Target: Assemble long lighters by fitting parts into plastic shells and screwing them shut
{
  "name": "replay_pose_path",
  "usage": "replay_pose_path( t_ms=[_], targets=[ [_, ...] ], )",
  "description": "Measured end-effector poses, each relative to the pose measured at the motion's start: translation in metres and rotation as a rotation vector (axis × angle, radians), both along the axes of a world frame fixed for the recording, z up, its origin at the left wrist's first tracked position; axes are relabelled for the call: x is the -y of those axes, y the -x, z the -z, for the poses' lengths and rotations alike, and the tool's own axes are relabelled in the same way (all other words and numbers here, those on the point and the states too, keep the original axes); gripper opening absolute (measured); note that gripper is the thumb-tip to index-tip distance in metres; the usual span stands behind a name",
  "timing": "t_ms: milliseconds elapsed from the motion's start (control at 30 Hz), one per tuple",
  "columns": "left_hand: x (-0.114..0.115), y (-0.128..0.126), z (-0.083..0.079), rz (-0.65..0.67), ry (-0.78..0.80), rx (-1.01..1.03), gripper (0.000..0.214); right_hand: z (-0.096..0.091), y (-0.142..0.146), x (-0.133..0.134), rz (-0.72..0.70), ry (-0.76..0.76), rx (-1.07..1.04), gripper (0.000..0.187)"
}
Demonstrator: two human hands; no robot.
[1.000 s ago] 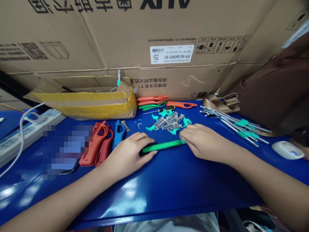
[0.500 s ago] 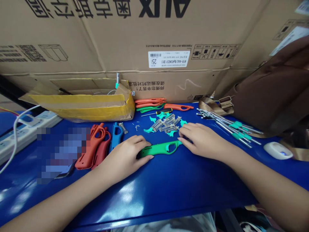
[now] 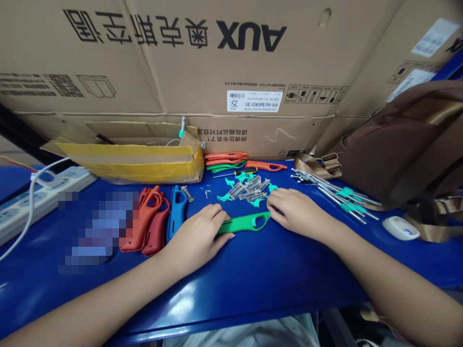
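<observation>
A green lighter casing [image 3: 240, 224] with a loop near one end lies between my hands on the blue table. My left hand [image 3: 202, 229] grips its wide end between thumb and fingers. At the narrow end, the fingers of my right hand [image 3: 289, 209] close round the tip and hide it. A small teal part shows inside the loop. Just beyond, clear plastic lighter tanks [image 3: 249, 189] lie in a pile with teal triggers [image 3: 224, 197] among them. A screwdriver [image 3: 246, 171] with a black and yellow handle rests behind the pile.
Red casings [image 3: 142, 219] and a blue casing [image 3: 176, 212] lie left, beside a blurred-out patch and a power strip [image 3: 43, 202]. A yellow-taped carton [image 3: 144, 161] and orange casings [image 3: 226, 158] stand behind. Metal rods [image 3: 336, 195], a white device [image 3: 400, 228] and a brown bag [image 3: 394, 135] are right.
The camera view has shifted slightly, so the scene sits a little lower. Both hands stay at the ends of the green casing with little visible movement.
</observation>
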State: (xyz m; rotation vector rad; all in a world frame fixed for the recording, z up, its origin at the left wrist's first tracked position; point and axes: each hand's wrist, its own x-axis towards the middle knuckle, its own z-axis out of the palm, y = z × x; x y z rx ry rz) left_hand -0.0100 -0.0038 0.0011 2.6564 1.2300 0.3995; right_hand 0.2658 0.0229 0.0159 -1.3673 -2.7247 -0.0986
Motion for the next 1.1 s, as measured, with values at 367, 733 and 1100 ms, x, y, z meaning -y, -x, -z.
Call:
replay_pose_path(
  t_ms=[367, 733, 1100],
  targets=[
    [-0.003, -0.001, -0.001, 0.054, 0.011, 0.007, 0.037, -0.014, -0.001, -0.037, 0.067, -0.128, -0.244, 0.014],
    [0.0, 0.006, -0.009, 0.061, 0.086, 0.048, 0.028, -0.002, 0.016, -0.13, 0.002, 0.056, -0.157, 0.03],
    [0.001, 0.005, -0.007, 0.078, 0.107, 0.081, 0.03, -0.015, 0.018, -0.131, -0.047, 0.056, -0.307, 0.019]
  ],
)
